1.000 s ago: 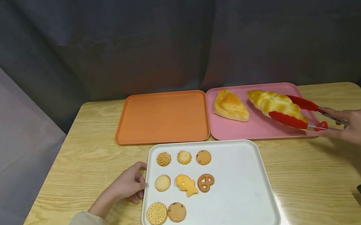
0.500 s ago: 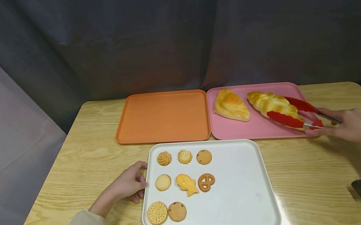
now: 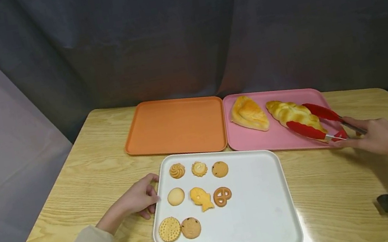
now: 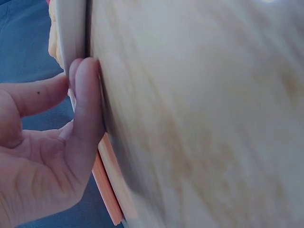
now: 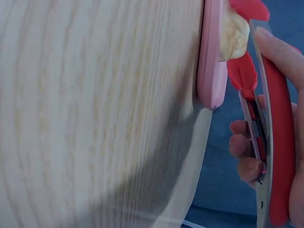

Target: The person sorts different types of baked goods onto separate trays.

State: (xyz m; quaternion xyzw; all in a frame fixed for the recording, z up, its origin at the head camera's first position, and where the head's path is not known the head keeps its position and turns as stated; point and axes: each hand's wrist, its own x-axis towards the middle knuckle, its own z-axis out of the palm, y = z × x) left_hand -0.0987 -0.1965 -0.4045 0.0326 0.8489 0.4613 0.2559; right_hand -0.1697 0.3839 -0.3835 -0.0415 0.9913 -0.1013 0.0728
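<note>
My right hand (image 3: 381, 134) grips a pair of red-tipped tongs (image 3: 307, 129); in the right wrist view thumb and fingers wrap the tongs' red and metal handles (image 5: 280, 142). The tong heads stand on either side of a braided bread loaf (image 3: 289, 112), which lies on the pink tray (image 3: 259, 141). Beside it on that tray is a triangular pastry (image 3: 249, 114). My left hand (image 3: 139, 198) holds the left rim of the white tray (image 3: 255, 213); the left wrist view has the thumb above and the fingers (image 4: 85, 95) at the rim's outer side.
Several cookies sit on the white tray's left half, among them a fish-shaped one (image 3: 201, 198) and a pretzel (image 3: 222, 196). An orange tray (image 3: 175, 126) lies behind, left of the pink one. A dark curtain (image 3: 164, 36) hangs along the table's back edge.
The braided loaf has come down onto the pink tray with the tongs around it, and my right hand has shifted slightly left. My left hand stays at the white tray's rim.
</note>
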